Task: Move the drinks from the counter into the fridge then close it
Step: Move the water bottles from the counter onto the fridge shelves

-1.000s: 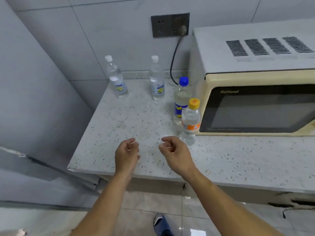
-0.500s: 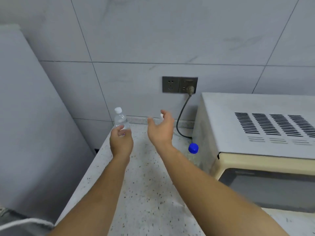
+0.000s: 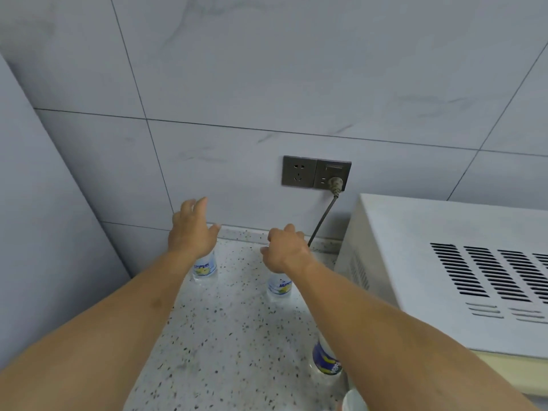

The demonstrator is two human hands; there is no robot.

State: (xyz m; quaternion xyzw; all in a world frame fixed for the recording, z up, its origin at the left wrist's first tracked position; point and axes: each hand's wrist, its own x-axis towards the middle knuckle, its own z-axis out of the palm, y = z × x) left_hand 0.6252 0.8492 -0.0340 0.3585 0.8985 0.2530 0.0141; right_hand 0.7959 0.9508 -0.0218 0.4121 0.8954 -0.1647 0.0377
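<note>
Far left: grey fridge side flush against the speckled desk. Next, left hand raised over the left bottle, fingers spread and nearly straight, gripping nothing; top of that bottle hidden behind the wrist, contact impossible to judge. Just beside, toward the middle, right hand curled downward over the middle bottle; cap and neck covered by the hand, so no telling whether the fingers actually close on it. Both bottles upright near the tiled back wall, apart from each other. Above, dark wall socket with plug and cord running down behind the right hand. Nearer and lower, blue-labelled bottle upright, partly behind the right forearm. Far right: pale microwave with vent slots, resting on the desk.
</note>
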